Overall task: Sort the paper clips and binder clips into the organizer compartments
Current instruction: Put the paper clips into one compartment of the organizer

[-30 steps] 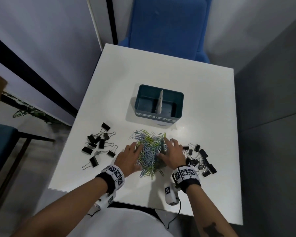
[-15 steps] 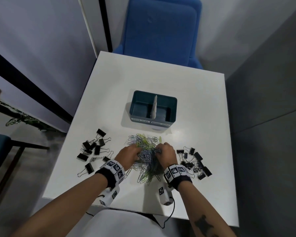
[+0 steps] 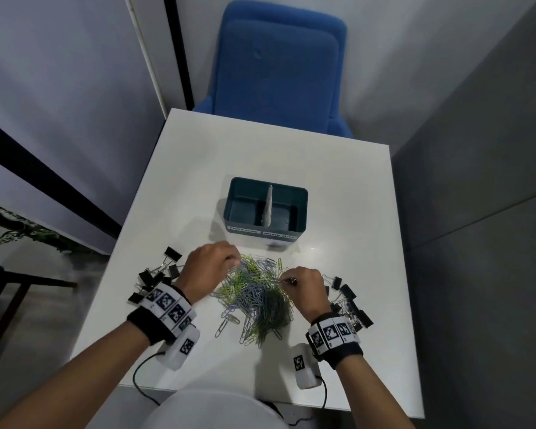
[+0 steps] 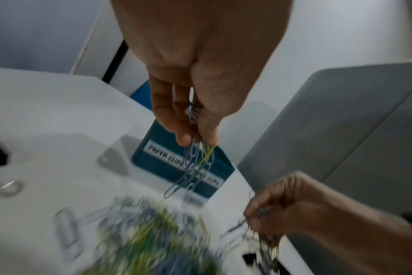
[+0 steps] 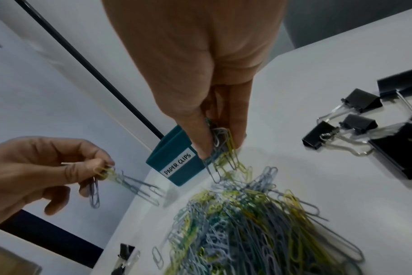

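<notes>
Blurred paper clips (image 4: 153, 241), left hand (image 4: 195, 78) pinching some, organizer (image 4: 181, 163) half-hidden

far table (image 3: 338, 168) lying bare beyond the organizer (image 3: 266, 209) | white divider (image 3: 268, 205) standing upright mid-box | paper clip pile (image 3: 257, 295) sitting just near of it | binder clips crowding left (image 3: 155, 277) and right (image 3: 347, 298) | gaps staying bare at both table edges

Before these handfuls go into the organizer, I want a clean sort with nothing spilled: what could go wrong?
1. The paper clips pinched by the left hand dangle in a linked chain, so some may drop short of the organizer.
2. The right hand holds a bunch still tangled with the pile; lifting may drag strays.
3. Binder clips lie beside the pile and could get caught in it.
</notes>
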A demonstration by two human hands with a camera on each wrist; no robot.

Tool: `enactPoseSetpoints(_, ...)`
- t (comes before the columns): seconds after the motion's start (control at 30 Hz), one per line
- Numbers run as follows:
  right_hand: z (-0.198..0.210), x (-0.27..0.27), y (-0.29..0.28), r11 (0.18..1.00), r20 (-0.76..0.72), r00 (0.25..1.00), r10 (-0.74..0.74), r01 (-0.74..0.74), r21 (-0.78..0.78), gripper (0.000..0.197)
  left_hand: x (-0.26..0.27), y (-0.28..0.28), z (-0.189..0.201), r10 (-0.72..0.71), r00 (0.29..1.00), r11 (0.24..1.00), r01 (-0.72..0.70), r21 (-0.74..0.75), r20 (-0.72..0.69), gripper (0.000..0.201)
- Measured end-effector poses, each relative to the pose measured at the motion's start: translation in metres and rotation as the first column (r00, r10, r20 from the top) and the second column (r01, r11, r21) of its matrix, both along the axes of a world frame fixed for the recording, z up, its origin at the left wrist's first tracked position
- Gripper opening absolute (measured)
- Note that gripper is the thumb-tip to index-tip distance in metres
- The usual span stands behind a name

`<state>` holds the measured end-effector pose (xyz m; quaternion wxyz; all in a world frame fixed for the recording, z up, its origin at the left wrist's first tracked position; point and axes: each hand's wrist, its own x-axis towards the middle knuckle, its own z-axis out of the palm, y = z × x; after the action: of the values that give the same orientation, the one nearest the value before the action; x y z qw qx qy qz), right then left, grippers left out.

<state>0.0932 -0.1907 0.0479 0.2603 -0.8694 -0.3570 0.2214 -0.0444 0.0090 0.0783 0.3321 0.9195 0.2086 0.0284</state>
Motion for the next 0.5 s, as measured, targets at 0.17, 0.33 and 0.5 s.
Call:
enactPoseSetpoints(0.17, 0.019, 0.012, 0.007, 0.998, -0.001, 1.000, -0.023, 0.023, 0.056, 0.014, 0.037, 0.032, 0.045, 0.086, 0.987, 0.996, -0.091, 0.027, 0.135, 0.006)
enactPoseSetpoints(0.33, 0.041, 0.026, 0.025, 0.990, -0.004, 0.999, -0.039, 0.039, 0.139, 0.011, 0.084, 0.057, 0.065, 0.148, 0.966, 0.981, -0.170, 0.091, 0.213, 0.006)
enactPoseSetpoints(0.5, 0.061, 0.044, 0.056, 0.985, 0.022, 0.999, -0.035, 0.030, 0.171, 0.011, 0.112, 0.065, 0.040, 0.097, 0.993, 0.995, -0.096, -0.015, 0.068, 0.025)
